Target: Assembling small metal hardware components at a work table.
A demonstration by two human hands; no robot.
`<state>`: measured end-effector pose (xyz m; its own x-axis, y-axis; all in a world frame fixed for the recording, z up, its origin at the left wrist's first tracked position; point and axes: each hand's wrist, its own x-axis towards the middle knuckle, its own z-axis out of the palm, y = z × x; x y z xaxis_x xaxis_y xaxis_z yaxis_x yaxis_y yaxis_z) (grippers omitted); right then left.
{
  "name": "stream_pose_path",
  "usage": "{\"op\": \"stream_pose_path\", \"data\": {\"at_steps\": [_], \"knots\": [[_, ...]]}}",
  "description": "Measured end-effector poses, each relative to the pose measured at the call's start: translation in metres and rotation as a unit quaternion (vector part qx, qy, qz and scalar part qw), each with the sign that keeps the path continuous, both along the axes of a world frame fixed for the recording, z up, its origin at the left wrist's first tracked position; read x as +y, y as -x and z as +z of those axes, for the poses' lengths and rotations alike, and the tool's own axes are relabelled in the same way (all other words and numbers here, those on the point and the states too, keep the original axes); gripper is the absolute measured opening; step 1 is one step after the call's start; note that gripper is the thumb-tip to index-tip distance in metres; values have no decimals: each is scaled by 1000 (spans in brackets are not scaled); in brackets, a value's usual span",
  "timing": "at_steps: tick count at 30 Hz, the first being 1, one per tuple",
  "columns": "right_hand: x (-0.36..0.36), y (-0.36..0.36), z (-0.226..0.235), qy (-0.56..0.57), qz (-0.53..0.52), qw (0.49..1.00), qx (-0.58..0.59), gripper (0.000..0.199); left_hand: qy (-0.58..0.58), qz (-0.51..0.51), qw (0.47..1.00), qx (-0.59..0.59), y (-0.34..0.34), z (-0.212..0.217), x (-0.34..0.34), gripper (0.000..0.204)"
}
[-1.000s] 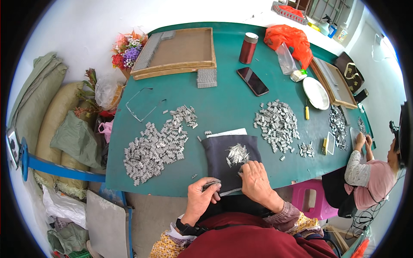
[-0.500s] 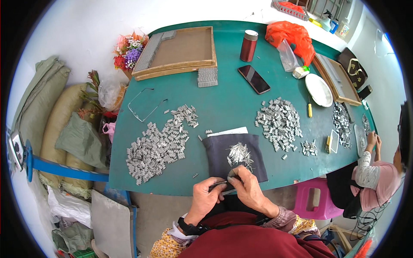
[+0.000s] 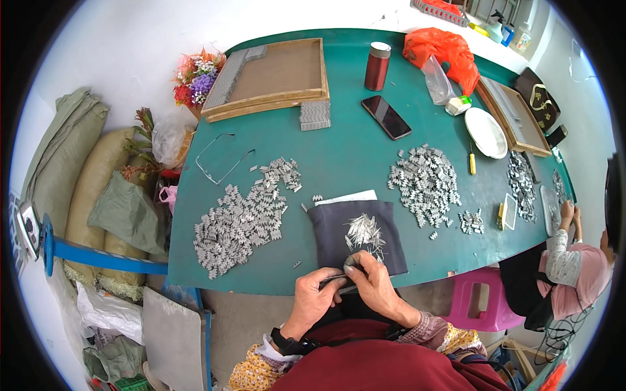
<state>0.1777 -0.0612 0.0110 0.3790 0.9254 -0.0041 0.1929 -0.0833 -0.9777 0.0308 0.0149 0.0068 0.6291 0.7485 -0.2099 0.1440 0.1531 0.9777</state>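
Observation:
My left hand (image 3: pixel 314 298) and my right hand (image 3: pixel 375 287) meet at the table's near edge, fingertips almost touching. My left fingers are closed on a small grey metal piece, mostly covered by the fingers. My right thumb and forefinger pinch at its end; whatever is between them is too small to make out. Just beyond my hands lies a dark folded cloth (image 3: pixel 326 228) with a heap of thin silvery pins (image 3: pixel 364 231) on it. Small toothed metal pieces form one big pile (image 3: pixel 238 228) to the left and another (image 3: pixel 427 186) to the right.
Wooden trays (image 3: pixel 280 104) with rows of metal pieces stand at the back left. Eyeglasses (image 3: pixel 218 171), a phone (image 3: pixel 386 117), a red flask (image 3: pixel 377 68), a white dish (image 3: pixel 486 133) and a yellow-handled screwdriver (image 3: pixel 472 163) lie about. At far right a co-worker (image 3: pixel 567 274) handles parts beside a pink stool (image 3: pixel 486 303).
My hands stay together in nearly the same pinching pose, with only slight finger movement. The whole view has shifted a little; the piles and cloth look unchanged.

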Motion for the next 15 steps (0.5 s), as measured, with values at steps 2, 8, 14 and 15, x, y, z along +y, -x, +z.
{"op": "stream_pose_path", "data": {"at_steps": [2,8,14,15], "knots": [[0,0,0,1,0,1000,-6,8,6,-1,1000,-4,0,-1,0,8],[1,-1,0,4,7,1000,-28,8,7,-5,1000,6,1,-1,1,7],[0,0,-4,-21,2,997,-79,6,12,-7,1000,2,2,-3,-1,7],[-1,1,-6,-40,-1,994,-105,7,13,-7,1000,3,2,-3,-1,7]]}}
